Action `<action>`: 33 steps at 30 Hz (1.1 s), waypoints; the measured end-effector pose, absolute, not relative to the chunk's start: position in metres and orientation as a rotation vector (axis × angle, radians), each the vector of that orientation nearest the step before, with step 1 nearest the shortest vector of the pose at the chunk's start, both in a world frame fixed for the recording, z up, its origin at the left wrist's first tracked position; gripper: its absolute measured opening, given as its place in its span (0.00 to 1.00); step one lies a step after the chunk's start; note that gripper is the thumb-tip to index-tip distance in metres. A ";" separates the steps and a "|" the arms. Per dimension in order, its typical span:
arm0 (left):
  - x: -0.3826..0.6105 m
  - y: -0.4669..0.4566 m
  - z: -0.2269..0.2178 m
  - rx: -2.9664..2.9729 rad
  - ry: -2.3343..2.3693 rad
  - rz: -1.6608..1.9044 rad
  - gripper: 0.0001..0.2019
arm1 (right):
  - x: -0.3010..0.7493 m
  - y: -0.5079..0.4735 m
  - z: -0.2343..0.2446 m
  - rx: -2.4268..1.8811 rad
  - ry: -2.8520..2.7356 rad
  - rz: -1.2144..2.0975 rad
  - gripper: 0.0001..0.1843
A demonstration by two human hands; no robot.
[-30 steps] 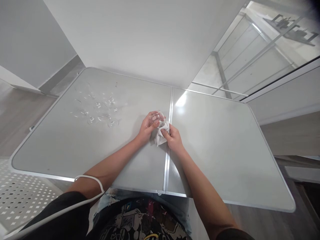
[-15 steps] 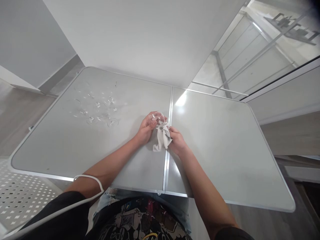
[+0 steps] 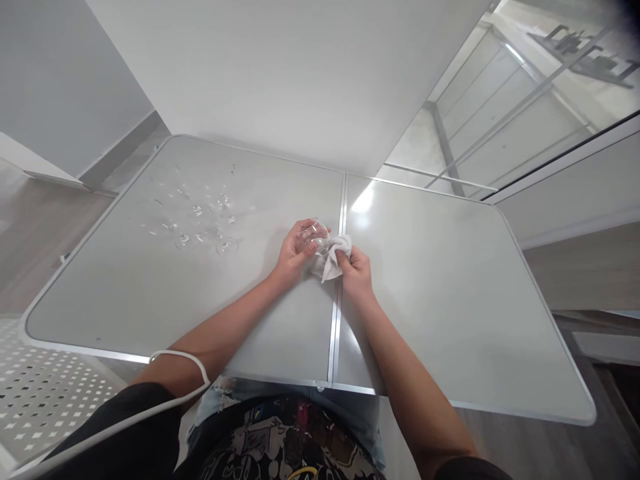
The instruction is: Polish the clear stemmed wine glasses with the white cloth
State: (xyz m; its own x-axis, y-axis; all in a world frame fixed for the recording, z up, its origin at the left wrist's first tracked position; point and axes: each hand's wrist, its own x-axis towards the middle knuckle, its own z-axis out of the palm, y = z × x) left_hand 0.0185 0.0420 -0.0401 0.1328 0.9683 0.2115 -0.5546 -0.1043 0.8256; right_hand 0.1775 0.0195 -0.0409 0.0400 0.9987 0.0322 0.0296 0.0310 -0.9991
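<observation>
Near the table's middle seam my left hand [image 3: 296, 251] is wrapped around a clear wine glass [image 3: 315, 233], its bowl showing between the fingers and thumb. My right hand [image 3: 356, 270] pinches a white cloth [image 3: 334, 261], which is bunched against the glass on its right side. The cloth covers part of the glass, so the stem and foot cannot be made out clearly. Several more clear stemmed glasses [image 3: 195, 212] stand grouped on the left part of the table.
The grey folding table [image 3: 440, 287] has a metal rim and a metal seam [image 3: 336, 320] across it. A white panel [image 3: 270, 80] rises behind its far edge. A white cable [image 3: 185, 357] loops over my left forearm. A perforated white seat [image 3: 45, 393] is at lower left.
My right hand has turned and lifted the cloth, which hung down before and is now bunched higher against the glass. My left hand keeps hold of the glass and has barely shifted.
</observation>
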 end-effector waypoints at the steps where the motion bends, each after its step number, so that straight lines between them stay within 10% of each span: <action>1: 0.018 0.042 -0.040 0.967 0.563 1.414 0.29 | 0.179 0.021 -0.041 -1.232 -1.102 1.095 0.17; 33: 0.018 0.039 -0.037 1.102 0.462 1.390 0.31 | 0.178 0.023 -0.028 -0.983 -0.575 1.548 0.19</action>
